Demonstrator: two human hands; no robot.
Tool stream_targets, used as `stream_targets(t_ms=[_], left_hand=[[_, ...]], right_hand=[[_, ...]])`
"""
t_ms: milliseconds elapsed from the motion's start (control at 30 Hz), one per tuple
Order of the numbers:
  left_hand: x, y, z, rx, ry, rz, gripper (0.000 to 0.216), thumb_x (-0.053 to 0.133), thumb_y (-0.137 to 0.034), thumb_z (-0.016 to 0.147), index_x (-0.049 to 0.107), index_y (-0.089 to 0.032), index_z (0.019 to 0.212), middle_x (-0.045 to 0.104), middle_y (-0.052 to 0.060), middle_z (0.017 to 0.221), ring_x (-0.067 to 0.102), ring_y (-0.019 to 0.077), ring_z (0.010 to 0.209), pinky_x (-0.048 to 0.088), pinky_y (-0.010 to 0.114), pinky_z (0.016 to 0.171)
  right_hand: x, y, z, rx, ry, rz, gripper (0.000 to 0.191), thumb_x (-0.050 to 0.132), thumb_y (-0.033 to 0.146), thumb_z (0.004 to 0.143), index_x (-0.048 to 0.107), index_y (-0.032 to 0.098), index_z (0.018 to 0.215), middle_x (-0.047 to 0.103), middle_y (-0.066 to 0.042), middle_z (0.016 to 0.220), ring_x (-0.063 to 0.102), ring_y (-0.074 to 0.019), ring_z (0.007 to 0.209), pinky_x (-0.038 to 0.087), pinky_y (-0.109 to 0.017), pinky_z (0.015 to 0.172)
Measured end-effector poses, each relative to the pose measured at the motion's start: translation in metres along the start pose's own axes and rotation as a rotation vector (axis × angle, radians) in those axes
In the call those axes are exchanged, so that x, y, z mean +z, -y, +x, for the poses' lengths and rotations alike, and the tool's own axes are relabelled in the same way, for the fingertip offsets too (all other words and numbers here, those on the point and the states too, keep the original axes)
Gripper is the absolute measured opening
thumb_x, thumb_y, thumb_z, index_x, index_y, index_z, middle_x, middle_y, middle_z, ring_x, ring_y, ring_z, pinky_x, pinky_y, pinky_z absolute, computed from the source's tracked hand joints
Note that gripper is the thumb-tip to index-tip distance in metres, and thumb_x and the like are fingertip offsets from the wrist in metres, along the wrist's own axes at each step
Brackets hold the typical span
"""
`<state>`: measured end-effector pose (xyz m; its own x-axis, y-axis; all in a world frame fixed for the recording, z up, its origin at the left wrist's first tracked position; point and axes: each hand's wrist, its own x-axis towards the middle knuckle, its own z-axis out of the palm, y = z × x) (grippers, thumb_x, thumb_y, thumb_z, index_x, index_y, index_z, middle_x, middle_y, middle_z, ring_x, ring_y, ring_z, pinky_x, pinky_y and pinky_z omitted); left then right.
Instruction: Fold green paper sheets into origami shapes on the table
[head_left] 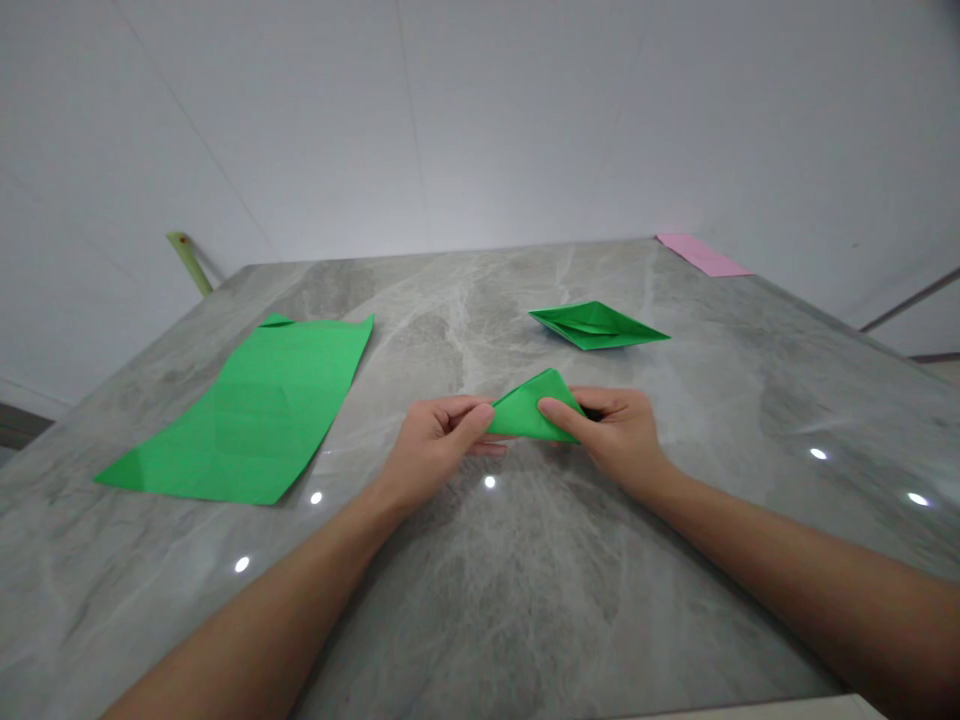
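A small folded piece of green paper (525, 408), roughly triangular with its peak upward, is held just above the table between both hands. My left hand (439, 430) pinches its left corner, thumb on the near face. My right hand (619, 425) grips the right side, its thumb pressed flat on the front and the fingers mostly hidden behind. Just beyond my right hand lies a folded green paper boat (600, 326), pointed at both ends and slightly opened along its middle.
A large creased green sheet (255, 410) with curled corners lies on the left of the grey marbled table (465, 600). Pink paper (705, 256) rests at the far right edge by the white wall (375, 120). A pale green strip (189, 262) leans beyond the far left edge.
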<state>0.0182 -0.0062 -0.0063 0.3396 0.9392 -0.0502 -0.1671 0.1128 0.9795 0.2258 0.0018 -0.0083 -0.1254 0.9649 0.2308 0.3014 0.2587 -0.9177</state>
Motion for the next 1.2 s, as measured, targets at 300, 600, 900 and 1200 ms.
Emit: stream_targets(t_ms=[300, 600, 900, 1200], left_hand=[[0.002, -0.002, 0.000, -0.053, 0.112, 0.207, 0.025, 0.066, -0.038, 0.083, 0.076, -0.016, 0.090, 0.073, 0.002, 0.081, 0.072, 0.0185, 0.080, 0.063, 0.031, 0.075], [0.001, -0.005, -0.002, -0.185, 0.129, 0.217, 0.032, 0.068, -0.044, 0.080, 0.075, -0.014, 0.086, 0.076, 0.008, 0.078, 0.075, 0.0226, 0.075, 0.061, 0.027, 0.062], [0.002, -0.004, 0.002, -0.052, -0.148, -0.003, 0.036, 0.077, -0.047, 0.074, 0.076, -0.013, 0.084, 0.076, 0.009, 0.081, 0.074, 0.0244, 0.077, 0.060, 0.032, 0.067], [0.031, 0.015, 0.001, 0.111, -0.070, -0.108, 0.036, 0.060, -0.040, 0.092, 0.070, -0.015, 0.068, 0.066, 0.003, 0.065, 0.061, 0.0152, 0.063, 0.046, 0.027, 0.064]], right_hand=[[0.002, -0.004, -0.001, -0.019, 0.090, 0.004, 0.031, 0.066, 0.040, 0.083, 0.069, 0.016, 0.064, 0.059, 0.000, 0.056, 0.050, -0.0115, 0.052, 0.037, -0.023, 0.049], [0.001, -0.005, -0.001, -0.058, 0.166, 0.037, 0.030, 0.066, 0.037, 0.085, 0.064, 0.016, 0.064, 0.058, 0.000, 0.062, 0.049, -0.0113, 0.059, 0.038, -0.024, 0.054], [0.007, -0.005, 0.005, 0.219, 0.014, 0.500, 0.043, 0.072, 0.054, 0.075, 0.055, 0.021, 0.097, 0.057, 0.005, 0.065, 0.052, -0.0118, 0.047, 0.040, -0.022, 0.038], [0.021, 0.007, -0.007, 0.267, 0.365, 0.311, 0.043, 0.075, 0.054, 0.072, 0.062, 0.016, 0.060, 0.047, 0.005, 0.041, 0.037, -0.0061, 0.037, 0.026, -0.021, 0.038]])
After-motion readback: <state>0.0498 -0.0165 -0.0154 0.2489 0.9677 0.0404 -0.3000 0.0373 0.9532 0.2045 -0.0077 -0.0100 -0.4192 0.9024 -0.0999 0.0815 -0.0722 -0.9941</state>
